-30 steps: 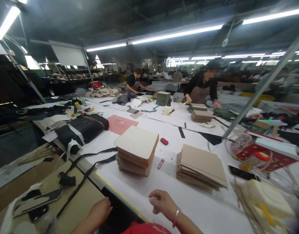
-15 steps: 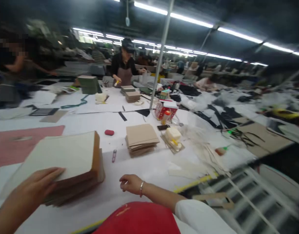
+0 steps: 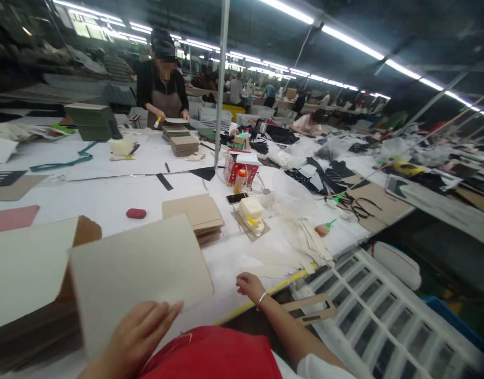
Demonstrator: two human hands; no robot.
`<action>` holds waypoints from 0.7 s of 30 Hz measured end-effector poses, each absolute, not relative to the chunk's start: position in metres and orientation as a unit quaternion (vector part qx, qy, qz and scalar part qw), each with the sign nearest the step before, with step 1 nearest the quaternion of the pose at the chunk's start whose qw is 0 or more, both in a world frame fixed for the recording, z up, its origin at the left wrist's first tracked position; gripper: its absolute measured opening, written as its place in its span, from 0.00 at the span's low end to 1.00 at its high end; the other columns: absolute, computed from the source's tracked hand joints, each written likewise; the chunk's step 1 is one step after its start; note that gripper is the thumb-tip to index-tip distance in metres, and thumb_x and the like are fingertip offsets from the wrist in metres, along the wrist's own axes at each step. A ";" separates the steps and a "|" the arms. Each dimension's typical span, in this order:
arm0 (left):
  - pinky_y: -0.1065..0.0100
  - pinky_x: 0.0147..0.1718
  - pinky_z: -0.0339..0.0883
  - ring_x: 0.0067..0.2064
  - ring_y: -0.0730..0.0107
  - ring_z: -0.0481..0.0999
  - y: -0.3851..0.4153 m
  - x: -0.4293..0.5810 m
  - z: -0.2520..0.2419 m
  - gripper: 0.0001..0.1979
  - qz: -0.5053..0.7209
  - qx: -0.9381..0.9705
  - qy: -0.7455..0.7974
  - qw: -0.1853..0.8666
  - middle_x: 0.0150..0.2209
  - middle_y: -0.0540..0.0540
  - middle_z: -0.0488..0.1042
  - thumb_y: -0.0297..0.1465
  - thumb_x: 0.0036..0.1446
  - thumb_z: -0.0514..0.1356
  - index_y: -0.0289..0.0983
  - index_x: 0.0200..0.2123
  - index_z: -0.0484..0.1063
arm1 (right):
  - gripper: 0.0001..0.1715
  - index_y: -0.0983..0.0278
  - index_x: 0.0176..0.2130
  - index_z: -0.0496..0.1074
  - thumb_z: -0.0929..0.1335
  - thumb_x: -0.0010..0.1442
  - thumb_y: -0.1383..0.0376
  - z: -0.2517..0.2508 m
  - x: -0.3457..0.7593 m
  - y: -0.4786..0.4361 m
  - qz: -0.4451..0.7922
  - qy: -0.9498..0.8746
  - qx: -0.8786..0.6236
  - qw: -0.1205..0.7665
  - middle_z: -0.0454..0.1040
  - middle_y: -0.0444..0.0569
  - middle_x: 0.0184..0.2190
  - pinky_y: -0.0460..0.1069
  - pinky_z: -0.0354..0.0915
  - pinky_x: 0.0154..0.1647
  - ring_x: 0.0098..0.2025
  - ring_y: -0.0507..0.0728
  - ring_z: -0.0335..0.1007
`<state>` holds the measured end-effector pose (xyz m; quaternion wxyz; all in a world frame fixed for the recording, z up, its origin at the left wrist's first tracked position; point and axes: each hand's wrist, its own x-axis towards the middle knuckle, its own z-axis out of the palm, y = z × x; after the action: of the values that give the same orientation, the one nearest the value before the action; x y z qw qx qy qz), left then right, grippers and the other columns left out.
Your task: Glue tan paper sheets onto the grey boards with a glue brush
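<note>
My left hand (image 3: 147, 329) is closed on the near edge of a cream board (image 3: 135, 268), which it holds tilted above the white table. To its left is a thick stack of cream and brown boards (image 3: 28, 258). Behind the held board, a shorter pile of tan boards (image 3: 194, 210) lies partly covered. My right hand (image 3: 249, 287) hovers by the yellow-edged front of the table, fingers loosely curled and slightly apart, with nothing visible in it.
A yellowish sponge-like block (image 3: 252, 208) sits on a board, near a phone (image 3: 237, 198) and a red box (image 3: 236, 168). A metal pole (image 3: 221, 84) rises from the table. A white slatted rack (image 3: 376, 310) stands at right. Across the table a co-worker (image 3: 163, 87) handles boards.
My left hand has moved right from the thick stack, carrying a cream board with it. The view has swung right, and my right hand stays loosely curled near the table's front edge.
</note>
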<state>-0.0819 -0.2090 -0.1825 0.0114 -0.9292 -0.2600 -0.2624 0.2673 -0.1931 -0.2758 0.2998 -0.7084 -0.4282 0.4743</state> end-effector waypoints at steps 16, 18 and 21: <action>0.51 0.53 0.49 0.48 0.62 0.64 -0.207 0.078 -0.359 0.09 0.041 -0.902 -0.392 -0.177 0.43 0.45 0.68 0.28 0.54 0.53 0.44 0.38 0.70 | 0.31 0.66 0.53 0.57 0.63 0.54 0.55 -0.277 0.423 -0.004 0.125 -0.612 -0.781 0.021 0.67 0.56 0.47 0.49 0.58 0.44 0.48 0.58 0.63; 0.49 0.54 0.46 0.55 0.58 0.58 -0.206 0.080 -0.357 0.13 0.066 -0.882 -0.421 -0.201 0.54 0.46 0.61 0.27 0.51 0.55 0.46 0.41 0.69 | 0.28 0.66 0.49 0.62 0.64 0.53 0.53 -0.280 0.418 0.009 0.153 -0.614 -0.774 0.010 0.70 0.57 0.42 0.50 0.59 0.42 0.45 0.60 0.65; 0.49 0.55 0.45 0.59 0.57 0.52 -0.202 0.083 -0.349 0.19 0.116 -0.860 -0.442 -0.226 0.60 0.47 0.53 0.26 0.48 0.56 0.46 0.45 0.66 | 0.20 0.67 0.42 0.68 0.64 0.54 0.57 -0.282 0.419 0.025 0.176 -0.601 -0.779 0.029 0.72 0.58 0.38 0.50 0.59 0.41 0.42 0.60 0.67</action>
<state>0.0827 -0.2021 -0.3492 -0.2265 -0.8603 -0.4418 0.1158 0.4186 0.0248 -0.2823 0.0292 -0.7789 -0.6011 0.1762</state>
